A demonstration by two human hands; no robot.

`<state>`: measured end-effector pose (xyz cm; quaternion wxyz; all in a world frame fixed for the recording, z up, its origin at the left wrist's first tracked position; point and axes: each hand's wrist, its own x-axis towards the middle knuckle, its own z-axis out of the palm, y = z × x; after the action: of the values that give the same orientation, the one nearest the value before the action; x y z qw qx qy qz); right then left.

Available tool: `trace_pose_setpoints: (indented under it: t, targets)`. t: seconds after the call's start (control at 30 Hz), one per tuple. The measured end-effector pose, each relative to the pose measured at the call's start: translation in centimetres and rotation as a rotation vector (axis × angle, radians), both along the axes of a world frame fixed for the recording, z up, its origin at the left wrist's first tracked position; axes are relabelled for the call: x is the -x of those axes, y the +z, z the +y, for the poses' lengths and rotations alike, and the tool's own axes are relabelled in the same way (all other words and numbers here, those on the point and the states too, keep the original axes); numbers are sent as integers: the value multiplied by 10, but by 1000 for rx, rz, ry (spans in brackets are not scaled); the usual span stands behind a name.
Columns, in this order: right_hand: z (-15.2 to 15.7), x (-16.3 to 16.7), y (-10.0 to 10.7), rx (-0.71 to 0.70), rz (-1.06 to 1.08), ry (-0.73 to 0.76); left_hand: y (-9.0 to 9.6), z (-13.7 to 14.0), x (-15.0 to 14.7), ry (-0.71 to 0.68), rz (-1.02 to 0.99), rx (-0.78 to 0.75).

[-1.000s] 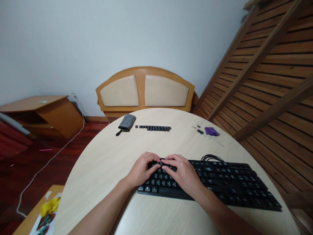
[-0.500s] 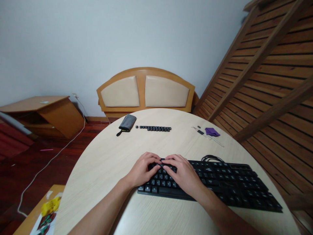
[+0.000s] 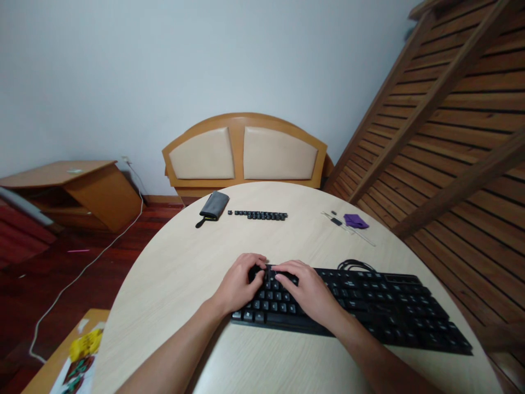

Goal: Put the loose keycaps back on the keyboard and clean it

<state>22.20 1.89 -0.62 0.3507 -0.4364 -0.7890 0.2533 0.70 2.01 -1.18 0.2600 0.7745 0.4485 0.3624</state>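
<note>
A black computer keyboard (image 3: pixel 283 325) lies at a slant across the near side of the round table. Around its back left corner curls my left hand (image 3: pixel 239 283), closed, with the thumb over the keys and the other fingers at the back edge. The thumb and index tips are close together; any small thing between them is too small to make out. My right hand (image 3: pixel 309 290) rests over the left half of the keys. Its index finger and thumb are apart, and dark keys show between them. The remaining right fingers are mostly hidden.
Loose black keycaps (image 3: pixel 266 215) stand in two rows farther back on the table (image 3: pixel 172 257). A grey pouch (image 3: pixel 215 206) lies left of them. At right are a purple cloth (image 3: pixel 356 221) and a thin tool (image 3: pixel 363 237). A coiled cable (image 3: pixel 356 265) lies behind the keyboard.
My hands have drawn slightly apart: the left fingertips shifted left, away from the right ones. Keys between them now show more. The keyboard and other things stay in place.
</note>
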Motion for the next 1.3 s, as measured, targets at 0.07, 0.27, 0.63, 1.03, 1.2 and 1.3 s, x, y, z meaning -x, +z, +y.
trace_pose_setpoints:
  t: [0.07, 0.27, 0.63, 1.03, 1.2, 1.3]
  targets:
    - [2, 0, 0, 38, 59, -22, 1, 0, 0, -8, 13, 15]
    - [4, 3, 0, 110, 104, -75, 4, 0, 0, -24, 28, 19]
    - [0, 6, -2, 76, 29, -127, 4, 1, 0, -32, 27, 23]
    - [-1, 8, -4, 35, -35, -113, 1, 1, 1, -37, 30, 39]
    - [-2, 8, -4, -15, -43, -86, 3, 1, 0, -32, 27, 40]
    - [-2, 9, -3, -62, -48, -49, 4, 1, 0, -27, 27, 41]
